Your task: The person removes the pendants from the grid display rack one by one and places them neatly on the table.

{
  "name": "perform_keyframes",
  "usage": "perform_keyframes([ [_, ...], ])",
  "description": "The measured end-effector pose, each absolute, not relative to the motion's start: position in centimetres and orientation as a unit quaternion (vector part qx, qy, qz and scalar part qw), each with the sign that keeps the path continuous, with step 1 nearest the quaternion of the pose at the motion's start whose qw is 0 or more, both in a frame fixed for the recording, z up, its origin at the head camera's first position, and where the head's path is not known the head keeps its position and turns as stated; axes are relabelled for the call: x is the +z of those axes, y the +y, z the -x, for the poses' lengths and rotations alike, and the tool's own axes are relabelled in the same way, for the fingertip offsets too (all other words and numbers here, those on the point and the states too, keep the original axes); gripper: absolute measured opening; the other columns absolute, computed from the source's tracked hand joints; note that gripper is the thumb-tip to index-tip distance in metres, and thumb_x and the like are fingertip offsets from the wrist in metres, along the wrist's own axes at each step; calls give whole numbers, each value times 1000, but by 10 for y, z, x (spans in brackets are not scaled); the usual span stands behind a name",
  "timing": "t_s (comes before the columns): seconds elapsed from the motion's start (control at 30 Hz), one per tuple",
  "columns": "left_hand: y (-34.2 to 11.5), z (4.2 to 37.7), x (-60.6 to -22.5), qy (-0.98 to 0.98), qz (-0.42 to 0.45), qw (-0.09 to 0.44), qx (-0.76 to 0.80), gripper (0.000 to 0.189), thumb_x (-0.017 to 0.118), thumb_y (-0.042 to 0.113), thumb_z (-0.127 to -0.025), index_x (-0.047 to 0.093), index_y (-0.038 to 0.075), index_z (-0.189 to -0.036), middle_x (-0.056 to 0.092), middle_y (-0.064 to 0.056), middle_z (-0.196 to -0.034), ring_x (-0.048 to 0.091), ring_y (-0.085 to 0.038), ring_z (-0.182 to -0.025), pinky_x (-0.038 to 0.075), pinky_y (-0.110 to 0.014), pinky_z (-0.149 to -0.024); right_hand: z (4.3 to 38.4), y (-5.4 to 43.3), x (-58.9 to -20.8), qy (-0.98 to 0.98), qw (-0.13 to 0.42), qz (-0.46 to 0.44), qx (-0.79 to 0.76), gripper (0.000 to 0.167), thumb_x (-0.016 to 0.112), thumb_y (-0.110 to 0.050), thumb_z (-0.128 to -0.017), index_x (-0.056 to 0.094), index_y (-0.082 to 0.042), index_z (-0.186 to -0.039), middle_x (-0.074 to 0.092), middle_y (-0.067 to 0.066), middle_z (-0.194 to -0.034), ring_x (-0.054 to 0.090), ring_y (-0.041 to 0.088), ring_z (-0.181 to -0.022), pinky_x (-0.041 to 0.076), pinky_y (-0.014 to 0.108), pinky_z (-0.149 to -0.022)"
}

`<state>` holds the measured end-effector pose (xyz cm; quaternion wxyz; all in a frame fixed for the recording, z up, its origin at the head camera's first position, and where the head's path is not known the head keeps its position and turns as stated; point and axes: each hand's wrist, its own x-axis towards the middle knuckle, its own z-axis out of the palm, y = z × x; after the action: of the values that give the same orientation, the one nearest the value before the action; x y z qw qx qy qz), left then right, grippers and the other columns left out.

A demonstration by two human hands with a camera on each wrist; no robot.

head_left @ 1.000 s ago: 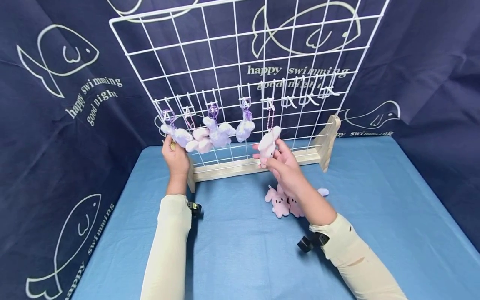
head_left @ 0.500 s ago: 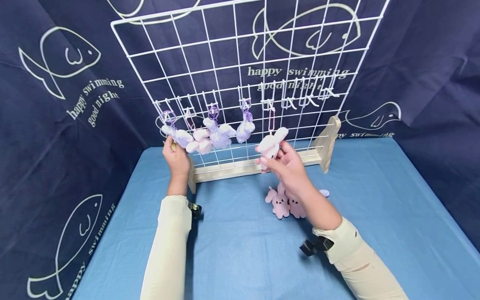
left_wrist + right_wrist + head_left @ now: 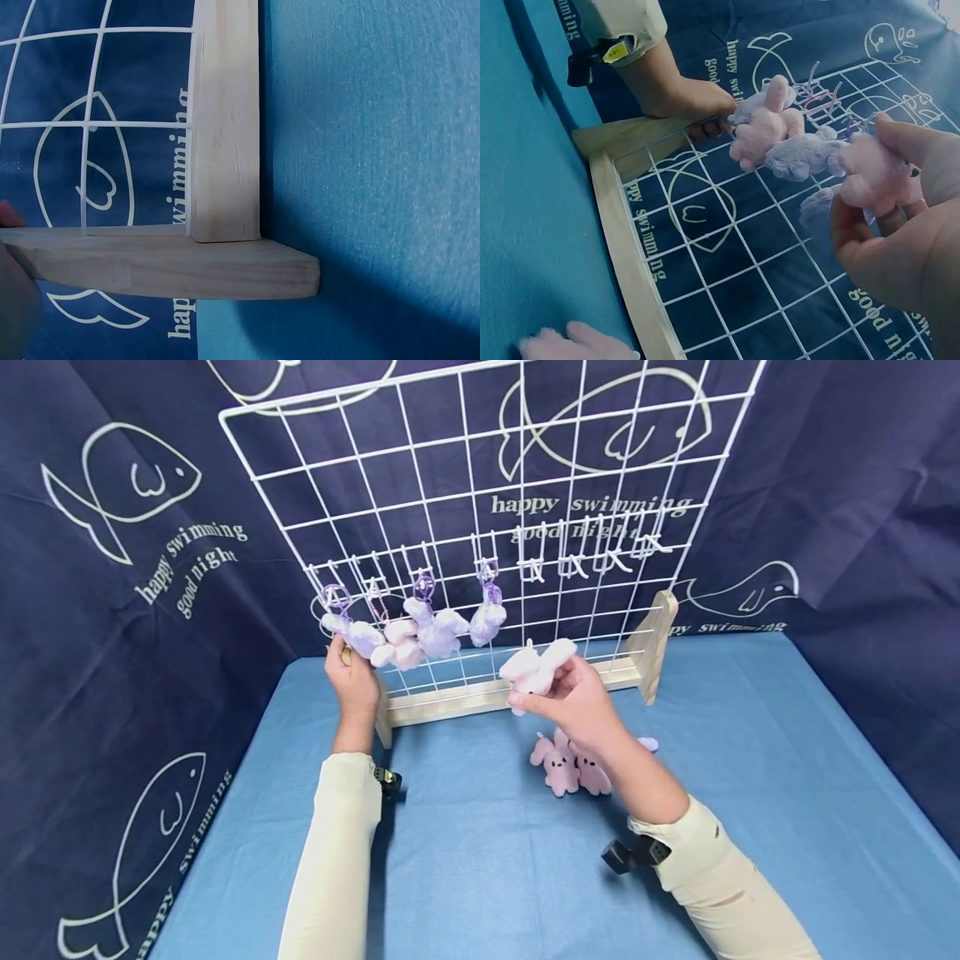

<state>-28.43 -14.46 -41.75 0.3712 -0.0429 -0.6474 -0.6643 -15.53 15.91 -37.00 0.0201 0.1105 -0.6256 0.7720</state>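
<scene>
In the head view my left hand (image 3: 352, 685) is at the left end of the white wire grid rack (image 3: 465, 437). The right wrist view shows its fingers wrapped round the wooden end support (image 3: 641, 139). My right hand (image 3: 583, 706) pinches a small pink plush bunny (image 3: 528, 670) between thumb and fingers, in front of the rack and below a bare white hook (image 3: 531, 570). No bead chain shows above this bunny. On hooks to the left hang a purple plush (image 3: 360, 636), a pink plush (image 3: 401, 647) and two more purple plushes (image 3: 438, 632).
Pink plush bunnies (image 3: 560, 767) lie on the blue cloth (image 3: 472, 860) under my right forearm, with a purple bit (image 3: 647, 743) showing beside it. More white hooks (image 3: 611, 560) line the rack's right half. A wooden foot (image 3: 652, 643) supports the right end.
The bunny in my right hand has come down and tilted; its pink bead chain, earlier stretched up to the hook, no longer shows there. The left hand stays on the rack.
</scene>
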Motion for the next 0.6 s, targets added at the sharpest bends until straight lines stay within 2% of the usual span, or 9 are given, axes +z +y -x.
perform_keyframes([
  [0.07, -145, 285, -418, -644, 44, 370, -668, 16, 56, 5, -103, 72, 1, -100, 58, 10, -75, 52, -2, -58, 44, -16, -53, 155, 159, -370, -634, 7, -122, 764, 49, 74, 19, -80, 58, -12, -114, 76, -11, -105, 71, 6, -97, 61, 20, -83],
  [0.2, -145, 285, -418, -645, 46, 372, -666, 15, 56, 3, -103, 70, 2, -99, 58, 11, -75, 52, -2, -58, 44, -16, -53, 154, 157, -369, -636, -26, -147, 757, 69, 76, 19, -80, 49, -3, -139, 72, -2, -114, 74, 11, -99, 65, 27, -81],
  [0.3, -144, 285, -417, -645, 44, 374, -665, 15, 55, 1, -103, 69, -2, -99, 57, 12, -75, 51, -1, -58, 43, -15, -54, 153, 157, -369, -639, -49, -153, 752, 77, 78, 18, -80, 43, 1, -147, 69, 5, -120, 77, 15, -96, 67, 34, -78],
  [0.43, -140, 279, -411, -641, 43, 369, -671, 16, 53, -2, -101, 67, -10, -102, 58, 14, -75, 51, 1, -59, 43, -14, -55, 152, 158, -371, -650, -66, -149, 742, 61, 76, 15, -84, 49, 6, -138, 70, 7, -119, 79, 16, -94, 67, 34, -81],
  [0.6, -134, 266, -400, -639, 46, 365, -676, 17, 53, -1, -102, 68, -9, -103, 58, 16, -75, 51, 2, -60, 43, -14, -56, 151, 162, -375, -700, -57, -142, 698, 41, 78, 7, -88, 59, 5, -124, 76, -1, -104, 75, 8, -89, 65, 26, -79],
])
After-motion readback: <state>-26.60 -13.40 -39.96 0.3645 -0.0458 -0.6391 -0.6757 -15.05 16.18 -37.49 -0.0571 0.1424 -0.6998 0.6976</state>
